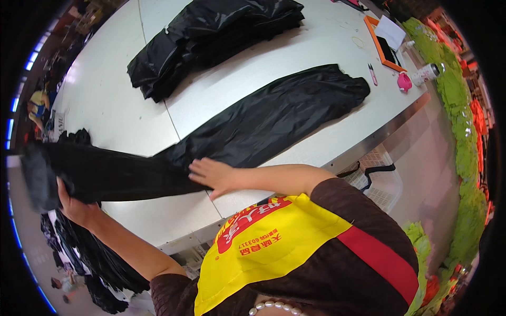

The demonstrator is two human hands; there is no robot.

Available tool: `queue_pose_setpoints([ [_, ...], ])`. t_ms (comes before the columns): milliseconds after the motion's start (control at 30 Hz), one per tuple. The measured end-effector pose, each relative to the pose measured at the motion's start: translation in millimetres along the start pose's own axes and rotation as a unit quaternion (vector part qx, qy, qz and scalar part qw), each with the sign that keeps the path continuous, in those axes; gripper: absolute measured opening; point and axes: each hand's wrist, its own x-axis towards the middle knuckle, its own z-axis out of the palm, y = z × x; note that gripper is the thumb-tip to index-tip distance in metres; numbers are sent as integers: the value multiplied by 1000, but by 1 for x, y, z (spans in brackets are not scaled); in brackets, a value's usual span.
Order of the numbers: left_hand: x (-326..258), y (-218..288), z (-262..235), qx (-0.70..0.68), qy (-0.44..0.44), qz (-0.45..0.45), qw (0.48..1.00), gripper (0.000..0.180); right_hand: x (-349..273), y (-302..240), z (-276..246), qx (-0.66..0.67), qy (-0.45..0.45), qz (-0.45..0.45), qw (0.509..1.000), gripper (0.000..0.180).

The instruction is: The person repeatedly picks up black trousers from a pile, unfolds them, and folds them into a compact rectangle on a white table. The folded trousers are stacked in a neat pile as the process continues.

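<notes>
Below, black cloth (pixel 274 118), white table (pixel 118 118), floor (pixel 432 158).

Brown sleeves (pixel 371 218), yellow apron (pixel 287 253), red strap (pixel 380 260), white bead necklace (pixel 278 305)

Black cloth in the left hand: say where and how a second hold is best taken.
Probably pinch the black cloth at its right end, coming from the right: that end lies loose and flattish on the table, while the left hand holds the other and the right hand rests nearer the middle.
</notes>
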Motion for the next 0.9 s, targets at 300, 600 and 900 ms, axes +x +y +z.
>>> queue_pose_setpoints([
  [300, -242, -160, 254, 308, -548, 220, 746, 67, -21, -53, 23, 329, -79, 29, 940, 78],
  [600, -304, -240, 262, 356, -608, 182, 686, 58, -107, -36, -20, 364, -147, 196, 899, 63],
  [900, -242, -222, 177, 309, -648, 255, 647, 46, -39, -54, -44, 385, -242, 138, 880, 48],
])
